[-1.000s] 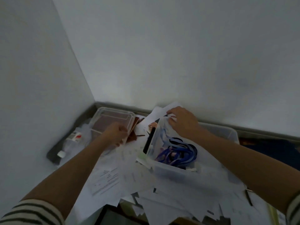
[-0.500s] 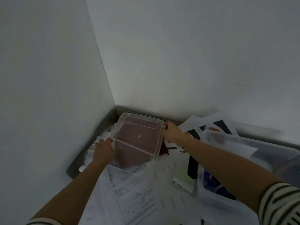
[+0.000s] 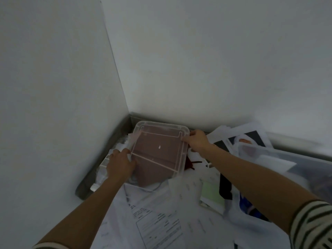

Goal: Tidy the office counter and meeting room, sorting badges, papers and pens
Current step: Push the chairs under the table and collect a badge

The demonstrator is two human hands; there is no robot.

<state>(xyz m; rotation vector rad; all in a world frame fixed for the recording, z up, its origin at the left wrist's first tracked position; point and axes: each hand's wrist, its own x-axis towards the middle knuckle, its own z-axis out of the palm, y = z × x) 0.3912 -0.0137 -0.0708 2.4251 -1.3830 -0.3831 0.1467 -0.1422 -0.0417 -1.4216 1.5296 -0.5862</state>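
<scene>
A clear plastic bin (image 3: pixel 177 129) sits tilted in the counter's far left corner, showing a brown surface through its bottom. My left hand (image 3: pixel 120 163) grips its near left edge. My right hand (image 3: pixel 197 140) grips its right rim. Loose printed papers (image 3: pixel 158 218) cover the counter below the bin. A larger clear tub (image 3: pixel 255 211) at the right holds blue lanyards (image 3: pixel 248 205).
Two white walls meet right behind the bin. A grey ledge (image 3: pixel 88 184) runs along the left wall. A green notepad (image 3: pixel 212 194) and a black strip (image 3: pixel 225 187) lie among the papers. Photo prints (image 3: pixel 246 139) lean at the back right.
My right hand left the large tub and took the small bin's right rim. My left hand stayed on the bin's left edge. The view swung left toward the corner.
</scene>
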